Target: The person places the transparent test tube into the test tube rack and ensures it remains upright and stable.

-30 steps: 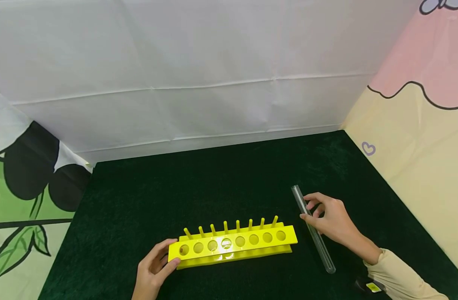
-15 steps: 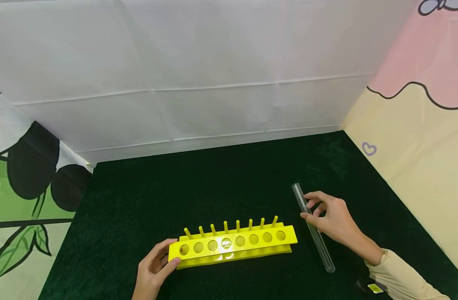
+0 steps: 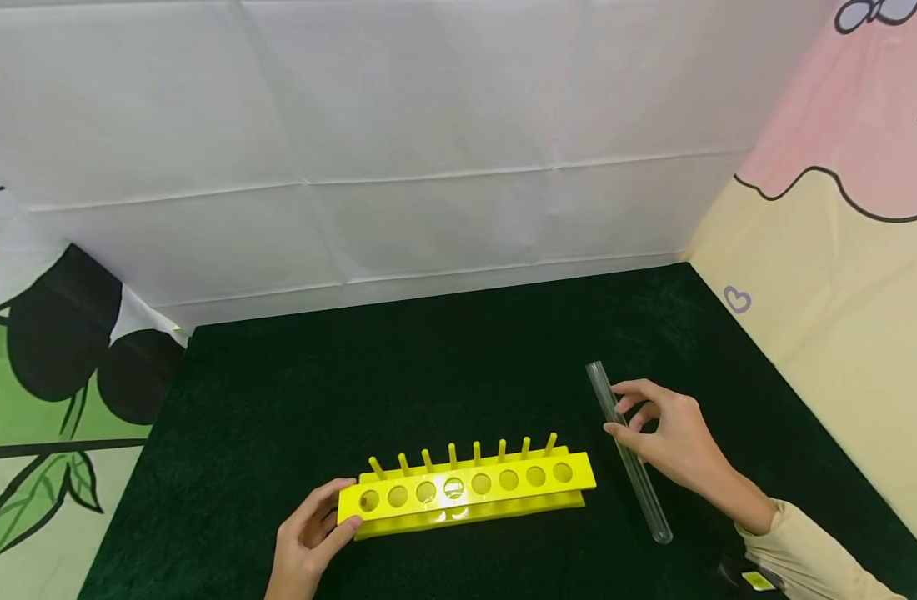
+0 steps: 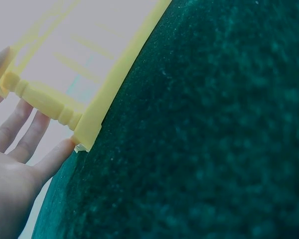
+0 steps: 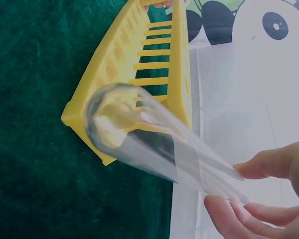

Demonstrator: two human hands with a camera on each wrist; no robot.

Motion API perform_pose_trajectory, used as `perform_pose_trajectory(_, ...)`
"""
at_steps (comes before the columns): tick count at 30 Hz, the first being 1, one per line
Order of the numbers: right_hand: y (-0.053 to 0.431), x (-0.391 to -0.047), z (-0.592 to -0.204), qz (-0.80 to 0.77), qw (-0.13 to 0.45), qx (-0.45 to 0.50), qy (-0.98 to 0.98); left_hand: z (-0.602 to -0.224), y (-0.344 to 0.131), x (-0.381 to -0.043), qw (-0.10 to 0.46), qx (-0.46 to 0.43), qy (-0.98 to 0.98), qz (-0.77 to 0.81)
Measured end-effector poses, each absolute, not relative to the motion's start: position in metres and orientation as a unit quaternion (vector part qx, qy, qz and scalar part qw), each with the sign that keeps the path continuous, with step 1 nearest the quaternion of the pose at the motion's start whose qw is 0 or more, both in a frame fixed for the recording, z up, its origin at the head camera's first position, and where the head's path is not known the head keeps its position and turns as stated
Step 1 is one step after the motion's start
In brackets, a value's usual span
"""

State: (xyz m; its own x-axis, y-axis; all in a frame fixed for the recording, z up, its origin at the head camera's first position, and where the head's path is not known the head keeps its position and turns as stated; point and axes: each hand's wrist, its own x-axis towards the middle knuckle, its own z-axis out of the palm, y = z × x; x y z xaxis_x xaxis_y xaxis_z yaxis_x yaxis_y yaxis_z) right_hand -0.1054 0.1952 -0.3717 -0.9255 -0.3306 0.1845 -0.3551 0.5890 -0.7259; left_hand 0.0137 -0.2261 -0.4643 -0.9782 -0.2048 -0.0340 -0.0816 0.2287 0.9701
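Note:
A yellow test tube rack with round holes and a row of pegs along its back stands on the dark green cloth. My left hand grips its left end between thumb and fingers; the left wrist view shows the fingers on the rack's end post. To the right of the rack, my right hand pinches a clear glass test tube about its middle. The tube is tilted, rounded end toward me and open end away. In the right wrist view the tube's rounded end overlaps the rack, apparently apart from it.
Dark green cloth covers the table. A white sheet rises behind it, with printed sheets at left and right. A small dark object with a yellow label sits by the right sleeve.
The right hand and test tube have shifted very slightly up and to the right. My left hand and the rack stay in place.

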Motion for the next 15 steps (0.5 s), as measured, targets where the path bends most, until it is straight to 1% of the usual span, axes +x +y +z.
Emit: perform_pose_trajectory(15,0.1917,-0.1040,-0.3690,0.412,0.045,0.201,-0.887,-0.4631,-0.2265,0.0143,0.042,0.101,-0.782,-0.614)
